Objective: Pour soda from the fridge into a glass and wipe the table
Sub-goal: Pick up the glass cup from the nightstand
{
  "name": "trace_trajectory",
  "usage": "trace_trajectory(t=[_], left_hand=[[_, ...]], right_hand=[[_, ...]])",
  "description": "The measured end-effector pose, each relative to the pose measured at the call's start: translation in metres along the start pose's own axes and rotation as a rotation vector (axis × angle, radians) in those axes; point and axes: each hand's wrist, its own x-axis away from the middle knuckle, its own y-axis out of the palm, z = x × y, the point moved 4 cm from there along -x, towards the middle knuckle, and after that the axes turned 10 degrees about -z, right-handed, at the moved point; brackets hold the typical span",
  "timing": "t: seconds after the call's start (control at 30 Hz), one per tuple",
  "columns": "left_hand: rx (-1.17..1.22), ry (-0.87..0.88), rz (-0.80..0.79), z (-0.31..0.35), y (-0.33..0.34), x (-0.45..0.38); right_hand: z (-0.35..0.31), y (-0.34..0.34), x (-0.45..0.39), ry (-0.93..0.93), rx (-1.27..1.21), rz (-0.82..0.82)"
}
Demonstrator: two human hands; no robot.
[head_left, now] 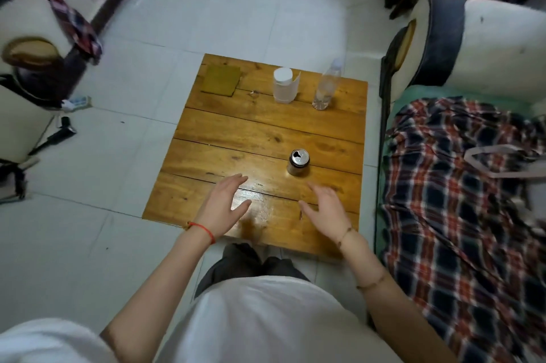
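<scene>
Both hands empty, fingers loose and spread: left hand (223, 206), right hand (326, 209) hover over the near edge of the table (224, 138). Can (298, 162) stands upright, already opened, just beyond the right hand. Probably light, thin-walled, maybe slick; grip mid-body, gently, keep level. Cup (284, 85) at far side beside a bottle (326, 86), cloth (221, 80) far left

From my end the soda can (298, 162) is too small to read any label, and I can't see what's inside through the opening. Left armchair (23, 91) and plaid cloth (461, 209) on the right both get cut off by the edges. Top-left corner's just motion blur.
</scene>
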Motion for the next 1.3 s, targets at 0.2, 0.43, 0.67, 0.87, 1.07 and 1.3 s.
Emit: trace_trajectory(t=[0.2, 0.43, 0.67, 0.87, 1.07, 1.3], left_hand=[[0.072, -0.04, 0.057, -0.004, -0.032, 0.05], [0.143, -0.214, 0.244, -0.036, -0.067, 0.128], [0.186, -0.387, 0.449, -0.084, -0.09, 0.21], [0.247, -0.541, 0.569, -0.147, -0.106, 0.294], [0.278, -0.663, 0.622, -0.214, -0.132, 0.378], [0.279, -0.735, 0.679, -0.292, -0.169, 0.468]], right_hand=[[-0.049, -0.011, 0.016, -0.127, 0.09, -0.029], [-0.126, 0.004, 0.014, -0.31, 0.238, -0.123], [-0.213, 0.052, 0.004, -0.505, 0.377, -0.204], [-0.308, 0.118, 0.008, -0.668, 0.482, -0.296], [-0.405, 0.196, 0.017, -0.768, 0.537, -0.372], [-0.509, 0.291, 0.031, -0.856, 0.541, -0.425]])
